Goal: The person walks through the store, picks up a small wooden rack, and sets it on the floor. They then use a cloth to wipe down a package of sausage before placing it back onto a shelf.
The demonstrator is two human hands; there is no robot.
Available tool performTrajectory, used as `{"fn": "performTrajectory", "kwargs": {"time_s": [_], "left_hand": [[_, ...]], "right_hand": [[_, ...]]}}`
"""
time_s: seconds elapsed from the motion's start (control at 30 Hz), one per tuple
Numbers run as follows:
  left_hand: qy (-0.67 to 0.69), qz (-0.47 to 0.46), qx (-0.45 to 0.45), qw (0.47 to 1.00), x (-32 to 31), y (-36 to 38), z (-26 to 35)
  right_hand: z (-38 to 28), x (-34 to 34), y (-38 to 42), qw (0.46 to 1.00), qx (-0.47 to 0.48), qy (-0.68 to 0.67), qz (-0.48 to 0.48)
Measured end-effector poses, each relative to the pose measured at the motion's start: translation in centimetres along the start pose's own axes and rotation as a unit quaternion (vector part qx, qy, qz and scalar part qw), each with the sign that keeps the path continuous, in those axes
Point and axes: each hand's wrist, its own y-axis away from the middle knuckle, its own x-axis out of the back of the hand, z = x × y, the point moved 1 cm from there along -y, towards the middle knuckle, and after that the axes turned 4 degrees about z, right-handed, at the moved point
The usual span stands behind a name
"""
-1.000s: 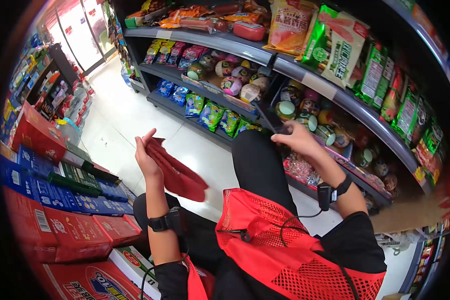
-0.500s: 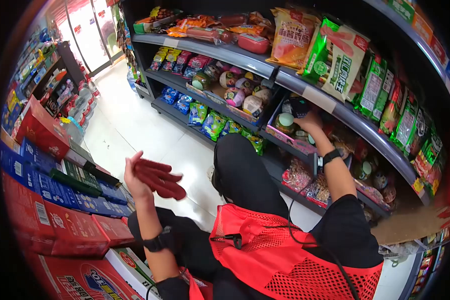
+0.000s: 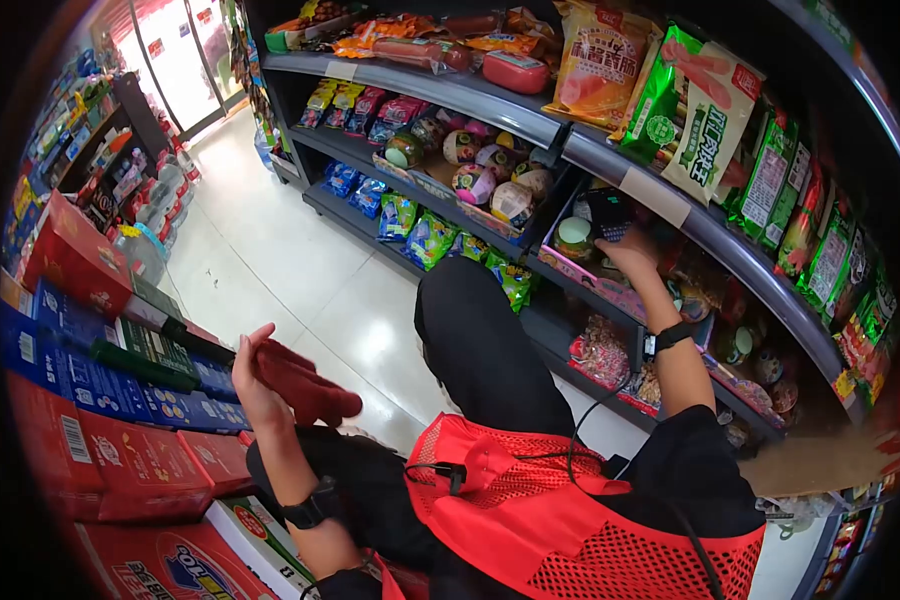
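My left hand (image 3: 258, 388) is raised at the left above my leg, closed around a dark red glove (image 3: 305, 385) whose fingers hang to the right. Over at the shelf, my right hand (image 3: 632, 256) reaches into a pink-edged display box. Its fingers press on a small black item (image 3: 610, 212) with pale marks; what exactly it is cannot be made out. Beside that item, in the same box, sits a round jar (image 3: 573, 236) with a pale green lid. Wrapped egg-shaped toys (image 3: 511, 203) fill the neighbouring box to the left.
Packaged sausages and snack bags (image 3: 715, 125) line the upper shelf (image 3: 420, 90). Small green bags (image 3: 430, 238) lie lower down. Red and blue cartons (image 3: 130, 450) are stacked at the left. A cable (image 3: 582, 415) runs over the red vest (image 3: 510, 500). Bottles (image 3: 160, 205) stand by the doorway.
My left hand has shifted slightly left and down, and the glove's fingers now lie closer together. My right hand has moved a little right and down. The view has shifted slightly.
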Motion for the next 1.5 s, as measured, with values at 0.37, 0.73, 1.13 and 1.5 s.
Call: {"fn": "performTrajectory", "kwargs": {"time_s": [0.37,0.73,1.13,1.5], "left_hand": [[0.0,-0.015,0.021,1.0,-1.9,-1.3,-0.8],[0.115,0.01,0.046,0.992,-3.8,-2.8,-1.3],[0.124,-0.031,0.042,0.991,-5.9,-3.6,-2.0],[0.147,-0.032,0.056,0.987,-4.4,-3.3,-1.9]], "right_hand": [[-0.8,0.4,-1.8,0.995,0.08,0.052,-0.034],[1.0,6.5,2.8,0.979,0.015,-0.053,-0.197],[2.2,0.2,2.0,0.991,-0.053,-0.111,-0.047],[2.8,2.3,8.1,0.964,-0.086,-0.133,0.215]]}}
